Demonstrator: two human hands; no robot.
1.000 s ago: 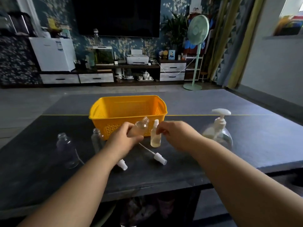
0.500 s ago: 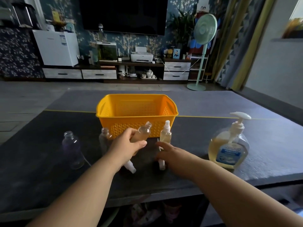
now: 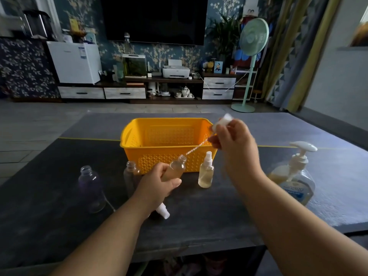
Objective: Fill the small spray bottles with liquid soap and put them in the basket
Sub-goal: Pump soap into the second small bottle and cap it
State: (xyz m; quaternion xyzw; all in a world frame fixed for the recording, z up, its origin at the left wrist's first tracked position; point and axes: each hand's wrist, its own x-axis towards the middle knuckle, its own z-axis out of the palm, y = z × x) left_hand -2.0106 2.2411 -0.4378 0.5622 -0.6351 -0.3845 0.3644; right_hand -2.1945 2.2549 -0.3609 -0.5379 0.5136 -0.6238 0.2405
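left hand (image 3: 157, 184) fingers wrapped round tilted clear plastic bottle of pale liquid (image 3: 175, 169). right hand (image 3: 232, 139) pinches white spray cap (image 3: 222, 122), its tube at bottle mouth, before orange perforated plastic basket (image 3: 137, 142).

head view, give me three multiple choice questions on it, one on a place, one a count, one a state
1. Where does the soap pump bottle stand relative to the yellow basket?
A) inside it
B) on the table, to its right
C) to its left

2. How many small bottles wear a spray cap?
A) one
B) three
C) four

3. The bottle in the left hand is:
A) capped
B) open-mouthed and tilted
C) lying on the table

Answers:
1 B: it stands on the table, right of the basket.
2 A: only the standing bottle beside the basket is capped.
3 B: its mouth is bare, and the right hand holds its spray cap with the tube tip at the mouth.
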